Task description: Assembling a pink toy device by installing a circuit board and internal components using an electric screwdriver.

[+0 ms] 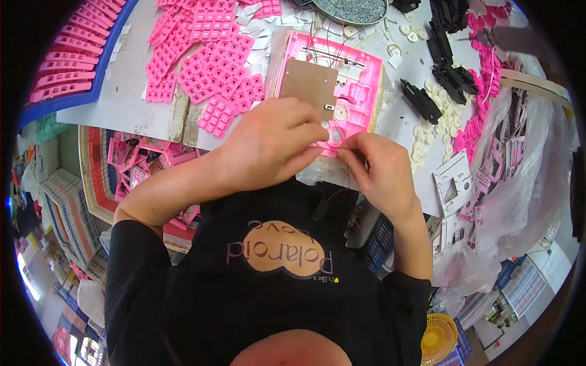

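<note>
A pink plastic housing point(367, 79) lies open-side up on the bench in front of me. A brown circuit board point(305, 82) is set in its left part, and thin red and dark wires run over its far end. My left hand point(268, 145) reaches across the housing's near left corner, fingertips pinched by a round opening at the near edge. Close to the same edge, my right hand point(383, 172) has thumb and forefinger pressed together. Whatever sits between the fingertips of either hand is too small or hidden to make out.
Pink keypads point(213, 67) are heaped at the left, beside a blue bin point(102, 67) of pink handset-shaped parts. A metal bowl point(351, 18) of screws stands at the back. To the right lie black plastic parts point(421, 100), cream discs point(434, 110), pink coiled cords point(482, 104) and plastic bags point(519, 177).
</note>
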`<state>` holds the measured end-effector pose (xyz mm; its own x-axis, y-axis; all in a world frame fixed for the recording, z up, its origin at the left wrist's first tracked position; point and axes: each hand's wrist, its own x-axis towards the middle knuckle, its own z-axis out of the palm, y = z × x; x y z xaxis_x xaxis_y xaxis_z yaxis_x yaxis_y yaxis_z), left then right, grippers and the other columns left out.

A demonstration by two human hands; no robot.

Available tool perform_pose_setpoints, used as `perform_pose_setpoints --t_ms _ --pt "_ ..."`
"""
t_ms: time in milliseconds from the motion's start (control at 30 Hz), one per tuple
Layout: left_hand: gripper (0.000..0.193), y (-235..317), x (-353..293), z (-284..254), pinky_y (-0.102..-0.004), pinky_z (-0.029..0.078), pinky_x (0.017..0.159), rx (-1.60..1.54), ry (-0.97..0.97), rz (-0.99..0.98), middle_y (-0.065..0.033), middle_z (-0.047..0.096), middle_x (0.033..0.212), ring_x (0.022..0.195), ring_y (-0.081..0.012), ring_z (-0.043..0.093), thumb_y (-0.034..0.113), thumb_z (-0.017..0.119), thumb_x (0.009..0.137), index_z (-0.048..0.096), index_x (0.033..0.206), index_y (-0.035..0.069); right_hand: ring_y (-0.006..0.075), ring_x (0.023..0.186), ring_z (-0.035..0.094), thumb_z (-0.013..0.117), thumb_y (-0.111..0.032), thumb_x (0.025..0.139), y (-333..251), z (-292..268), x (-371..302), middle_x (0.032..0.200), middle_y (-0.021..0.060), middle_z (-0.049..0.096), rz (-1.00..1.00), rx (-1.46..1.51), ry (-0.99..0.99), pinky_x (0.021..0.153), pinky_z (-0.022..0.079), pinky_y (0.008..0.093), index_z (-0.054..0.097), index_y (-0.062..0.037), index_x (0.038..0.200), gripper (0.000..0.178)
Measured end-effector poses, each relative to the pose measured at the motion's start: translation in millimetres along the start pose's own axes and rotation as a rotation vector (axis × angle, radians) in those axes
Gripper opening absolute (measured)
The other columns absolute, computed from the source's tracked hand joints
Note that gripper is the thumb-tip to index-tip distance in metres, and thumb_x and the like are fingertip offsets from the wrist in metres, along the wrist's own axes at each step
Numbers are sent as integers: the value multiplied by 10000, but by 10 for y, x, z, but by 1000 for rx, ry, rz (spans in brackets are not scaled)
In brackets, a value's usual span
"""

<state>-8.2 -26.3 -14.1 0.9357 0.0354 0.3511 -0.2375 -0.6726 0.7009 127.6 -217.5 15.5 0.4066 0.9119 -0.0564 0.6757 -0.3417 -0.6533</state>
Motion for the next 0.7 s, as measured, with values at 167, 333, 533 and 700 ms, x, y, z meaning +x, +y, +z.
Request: perform_pose_setpoints --t_ms 167,333,533,700 --pt "240 -13 -24 111 -403 466 724 24 -79 70 -77 632 956 854 -283 615 67 775 769 677 988 78 322 731 634 711 -117 854 62 -50 -7 766 123 622 -149 -156 -22 619 505 424 583 -43 850 148" --pt "250 -85 -88 152 -388 462 724 46 -132 105 -69 628 960 844 -274 616 103 761 779 670 1009 74 267 745 622 685 -105 843 112 -122 8 782 81 597 -371 -305 -95 576 498 373 589 -49 850 112" --pt "272 -57 -78 169 -383 484 701 103 -193 151 -46 625 941 834 -246 622 97 696 773 673 1043 75 233 751 605 736 -96 800 291 33 -64 808 47 589 -424 -227 10 551 493 344 621 -66 873 140" --pt "297 -134 -115 206 -379 504 671 77 -214 148 -44 622 922 807 -243 619 73 667 767 670 1063 74 239 773 613 775 -86 767 182 156 -149 831 46 603 -285 -246 106 572 505 347 633 -71 877 180"
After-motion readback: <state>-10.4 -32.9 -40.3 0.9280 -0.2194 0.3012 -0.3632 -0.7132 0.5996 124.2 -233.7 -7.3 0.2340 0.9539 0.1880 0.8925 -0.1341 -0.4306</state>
